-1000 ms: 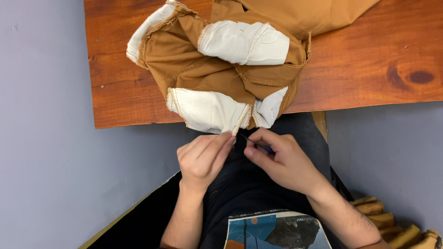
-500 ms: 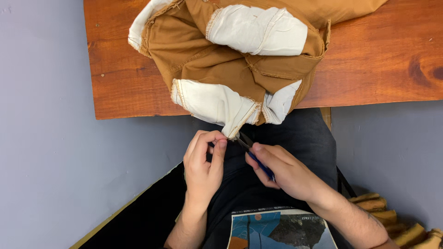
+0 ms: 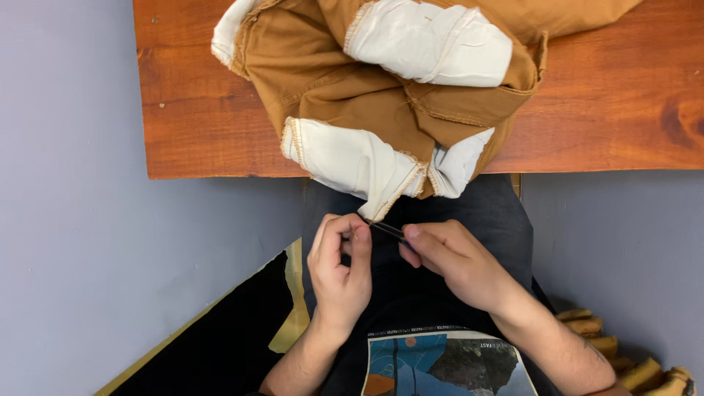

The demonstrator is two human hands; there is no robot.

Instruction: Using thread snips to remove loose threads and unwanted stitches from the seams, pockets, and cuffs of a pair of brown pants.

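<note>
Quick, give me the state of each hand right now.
Left hand: fingers curled, pinching one end of a thin dark tool.
Right hand: closed on the other end of the same tool, just below the tan garment.

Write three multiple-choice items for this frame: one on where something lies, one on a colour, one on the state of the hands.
1. Where does the tan garment lie?
A. On the wooden table, one corner hanging over the near edge
B. On the floor
C. Folded in the lap

2. What colour are the garment's pocket linings?
A. Black
B. Off-white
C. Red

3. What are the hands doing?
A. Resting flat on the table
B. Left hand and right hand pinch a thin dark tool between them
C. Both gripping the garment

Answers: 1 A, the garment spreads over the tabletop and droops past its edge. 2 B, the turned-out linings are pale cream. 3 B, fingertips of both hands meet on the tool below the hanging corner.
</note>
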